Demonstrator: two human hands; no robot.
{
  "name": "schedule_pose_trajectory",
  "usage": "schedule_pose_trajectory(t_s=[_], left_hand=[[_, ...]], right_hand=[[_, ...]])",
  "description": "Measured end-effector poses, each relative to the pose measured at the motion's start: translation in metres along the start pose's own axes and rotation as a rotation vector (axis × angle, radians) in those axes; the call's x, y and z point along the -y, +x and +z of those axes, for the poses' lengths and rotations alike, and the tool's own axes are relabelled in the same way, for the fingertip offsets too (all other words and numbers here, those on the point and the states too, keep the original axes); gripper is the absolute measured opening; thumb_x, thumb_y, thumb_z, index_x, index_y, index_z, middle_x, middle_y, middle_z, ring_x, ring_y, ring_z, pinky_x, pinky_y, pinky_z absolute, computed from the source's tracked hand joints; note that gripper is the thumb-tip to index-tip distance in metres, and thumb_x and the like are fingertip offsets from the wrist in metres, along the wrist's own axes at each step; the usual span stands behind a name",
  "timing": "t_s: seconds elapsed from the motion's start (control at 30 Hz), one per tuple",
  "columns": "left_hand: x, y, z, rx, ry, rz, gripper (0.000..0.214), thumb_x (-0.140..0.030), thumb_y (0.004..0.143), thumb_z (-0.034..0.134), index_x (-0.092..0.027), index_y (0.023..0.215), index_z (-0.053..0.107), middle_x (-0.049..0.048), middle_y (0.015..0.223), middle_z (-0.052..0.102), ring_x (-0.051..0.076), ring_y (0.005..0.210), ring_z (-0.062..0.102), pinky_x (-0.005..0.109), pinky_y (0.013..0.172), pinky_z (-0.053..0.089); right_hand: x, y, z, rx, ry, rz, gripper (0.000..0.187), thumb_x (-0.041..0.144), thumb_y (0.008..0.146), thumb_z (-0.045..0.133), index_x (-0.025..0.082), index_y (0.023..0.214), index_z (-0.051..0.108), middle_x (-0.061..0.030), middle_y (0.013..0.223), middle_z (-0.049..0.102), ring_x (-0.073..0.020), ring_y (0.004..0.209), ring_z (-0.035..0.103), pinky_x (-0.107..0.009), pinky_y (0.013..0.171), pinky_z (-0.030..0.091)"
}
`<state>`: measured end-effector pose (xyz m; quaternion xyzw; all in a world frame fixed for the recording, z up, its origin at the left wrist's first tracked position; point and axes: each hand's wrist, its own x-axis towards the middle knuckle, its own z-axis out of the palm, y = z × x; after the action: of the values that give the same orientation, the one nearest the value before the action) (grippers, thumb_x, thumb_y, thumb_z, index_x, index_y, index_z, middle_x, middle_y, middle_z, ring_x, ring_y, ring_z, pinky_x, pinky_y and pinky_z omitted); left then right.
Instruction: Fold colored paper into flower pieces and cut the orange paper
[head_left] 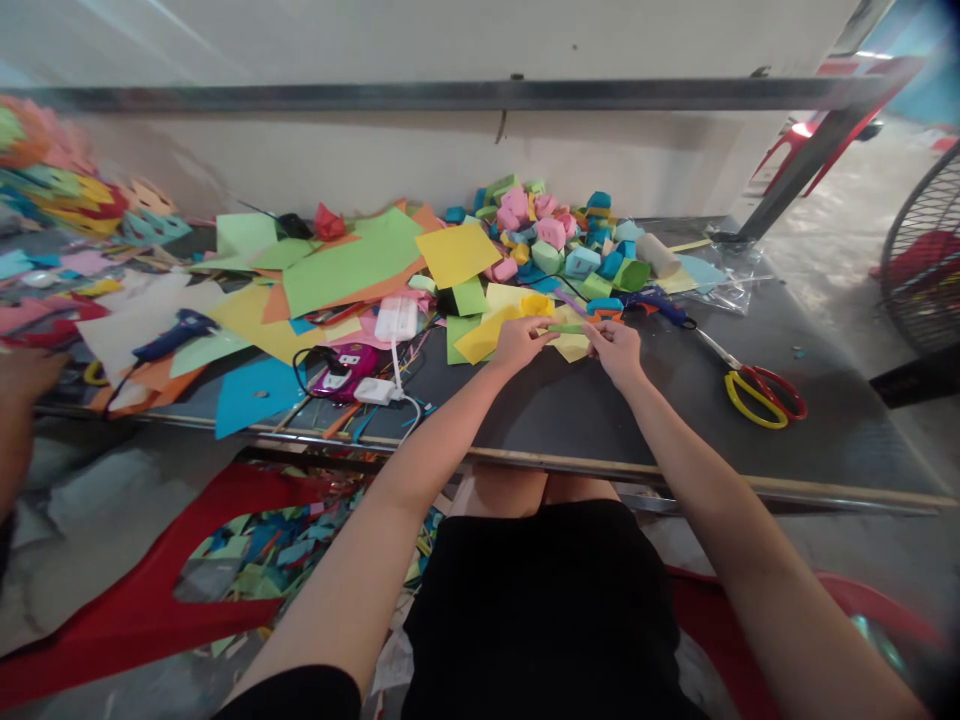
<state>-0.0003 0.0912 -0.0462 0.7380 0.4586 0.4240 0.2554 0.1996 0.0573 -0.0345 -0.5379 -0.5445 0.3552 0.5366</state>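
Table (pixel 675 430): dark grey
Left hand (pixel 523 343), right hand (pixel 616 350): pinching a green strip (pixel 567 328) between them
Scissors (pixel 738 370): right of both hands

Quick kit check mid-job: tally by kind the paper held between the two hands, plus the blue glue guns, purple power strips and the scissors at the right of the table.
Green paper strip, pinched between left hand and right hand: 1
Blue glue guns, one at left, one at right: 2
Purple power strip: 1
Scissors at right: 1
Total: 5
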Motion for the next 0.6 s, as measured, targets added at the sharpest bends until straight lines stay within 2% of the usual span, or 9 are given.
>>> schedule_pose_trajectory(t_s=[0.13,0.2,0.3,0.37,0.47,0.6], left_hand=[[0.004,0.0,0.001,0.0,0.054,0.028,0.028,-0.034,0.085,0.081,-0.02,0.109,0.08,0.0056,0.089,0.08,0.014,0.068,0.071,0.027,0.075,0.056],[0.007,0.001,0.002,0.007,0.088,0.07,0.035,-0.037,0.087,0.079,-0.021,0.118,0.076,0.0086,0.105,0.079,0.017,0.08,0.074,0.03,0.08,0.058],[0.009,0.003,0.003,0.002,0.153,0.215,0.052,-0.048,0.09,0.073,-0.025,0.136,0.064,0.0132,0.142,0.063,0.024,0.114,0.069,0.037,0.092,0.06],[0.008,0.003,0.003,0.002,0.223,0.311,0.056,-0.054,0.093,0.067,-0.027,0.142,0.058,0.0142,0.153,0.052,0.026,0.129,0.061,0.044,0.103,0.056],[0.004,0.0,0.003,0.029,0.341,0.38,0.052,-0.053,0.1,0.055,-0.027,0.145,0.054,0.0145,0.15,0.053,0.028,0.133,0.057,0.05,0.112,0.049],[-0.002,-0.005,0.004,0.033,0.429,0.41,0.053,-0.049,0.103,0.047,-0.023,0.15,0.049,0.0152,0.145,0.06,0.029,0.136,0.056,0.049,0.115,0.046]], right_hand=[[-0.004,0.002,-0.001,-0.007,-0.032,-0.018,0.056,0.074,0.067,0.075,0.019,0.07,0.066,0.0023,0.047,0.057,-0.0104,0.043,0.051,-0.025,0.048,0.043],[-0.008,0.003,-0.002,-0.011,-0.036,-0.03,0.055,0.073,0.07,0.074,0.019,0.07,0.067,0.0019,0.047,0.057,-0.0108,0.043,0.052,-0.025,0.048,0.044],[-0.012,0.005,-0.002,-0.012,-0.047,-0.042,0.053,0.072,0.071,0.075,0.019,0.07,0.067,0.0016,0.048,0.058,-0.0108,0.044,0.054,-0.024,0.048,0.044],[-0.014,0.005,-0.001,-0.008,-0.053,-0.036,0.054,0.072,0.069,0.076,0.019,0.07,0.068,0.0014,0.048,0.058,-0.0108,0.043,0.053,-0.024,0.048,0.043],[-0.012,0.005,0.0,-0.015,-0.057,-0.024,0.054,0.072,0.069,0.076,0.018,0.072,0.069,0.0012,0.047,0.058,-0.0106,0.042,0.052,-0.024,0.048,0.043],[-0.004,0.001,0.0,-0.01,-0.025,-0.021,0.054,0.072,0.067,0.077,0.018,0.071,0.068,0.0019,0.046,0.057,-0.0105,0.042,0.051,-0.025,0.047,0.043]])
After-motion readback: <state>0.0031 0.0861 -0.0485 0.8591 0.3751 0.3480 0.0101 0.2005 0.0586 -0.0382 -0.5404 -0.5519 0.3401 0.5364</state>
